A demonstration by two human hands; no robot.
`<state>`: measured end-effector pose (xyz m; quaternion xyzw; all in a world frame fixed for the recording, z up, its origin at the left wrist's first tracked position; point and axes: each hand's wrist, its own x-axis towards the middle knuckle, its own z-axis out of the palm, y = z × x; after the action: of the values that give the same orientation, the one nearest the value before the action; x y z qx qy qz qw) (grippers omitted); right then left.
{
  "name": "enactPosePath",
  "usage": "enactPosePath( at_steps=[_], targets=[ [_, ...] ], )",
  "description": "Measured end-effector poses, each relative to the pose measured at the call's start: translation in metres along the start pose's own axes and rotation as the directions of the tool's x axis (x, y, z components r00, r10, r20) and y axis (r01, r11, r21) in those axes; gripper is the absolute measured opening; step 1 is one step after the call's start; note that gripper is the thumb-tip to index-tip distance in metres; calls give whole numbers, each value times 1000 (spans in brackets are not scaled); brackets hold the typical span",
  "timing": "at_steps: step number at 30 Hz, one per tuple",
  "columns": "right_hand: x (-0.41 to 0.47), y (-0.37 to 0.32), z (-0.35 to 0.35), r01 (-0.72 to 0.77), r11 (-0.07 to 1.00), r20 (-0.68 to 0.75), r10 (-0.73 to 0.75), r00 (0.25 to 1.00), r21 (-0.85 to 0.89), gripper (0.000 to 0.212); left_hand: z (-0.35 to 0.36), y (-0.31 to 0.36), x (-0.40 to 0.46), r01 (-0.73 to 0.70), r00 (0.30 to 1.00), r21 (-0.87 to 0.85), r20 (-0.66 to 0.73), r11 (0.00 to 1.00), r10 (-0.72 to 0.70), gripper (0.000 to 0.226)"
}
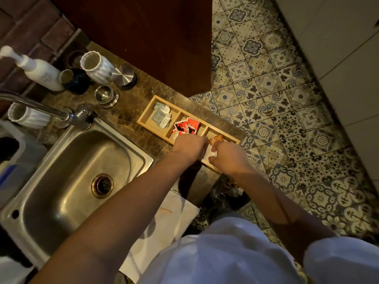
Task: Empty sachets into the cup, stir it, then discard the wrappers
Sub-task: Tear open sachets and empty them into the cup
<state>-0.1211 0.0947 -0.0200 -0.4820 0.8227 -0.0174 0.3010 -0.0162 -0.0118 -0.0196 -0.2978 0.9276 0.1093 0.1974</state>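
head | head-worn | steeply down | close over worktop (127, 111)

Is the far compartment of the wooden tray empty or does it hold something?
It holds something: grey-green sachets lie in the far compartment of the wooden tray.

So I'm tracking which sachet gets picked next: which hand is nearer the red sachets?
Left. The left hand sits right at the near edge of the red sachets, over the middle compartment. The right hand is farther right, over the end compartment.
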Motion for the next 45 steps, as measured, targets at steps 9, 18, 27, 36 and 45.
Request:
enactPosePath(
  at_steps=[9, 18, 27, 36, 45],
  targets=[
    [7, -2, -1, -31, 999, 46, 29, 999, 35, 14, 4, -6, -4, -57, 998, -38, -14, 998, 57, 33],
    [-3, 16, 9, 18, 952, 29, -29, 999, 307, 3, 7, -14, -17, -115, 988, -115, -115, 987, 101, 23],
    [-21, 18, -18, 115, 690, -72, -92, 993, 714, 7, -4, -24, -50, 19, 964, -635, -193, 773, -183, 22],
    [-53, -22, -65, -117, 50, 126, -319, 939, 992, 10, -55, -10, -163, -41, 802, -940, -233, 339, -550, 13],
    [-88, -92, -65, -91, 91, 126, -556, 821, 992, 21, -67, -12, -237, -203, 577, -966, -250, 160, -778, 12]
  ],
)
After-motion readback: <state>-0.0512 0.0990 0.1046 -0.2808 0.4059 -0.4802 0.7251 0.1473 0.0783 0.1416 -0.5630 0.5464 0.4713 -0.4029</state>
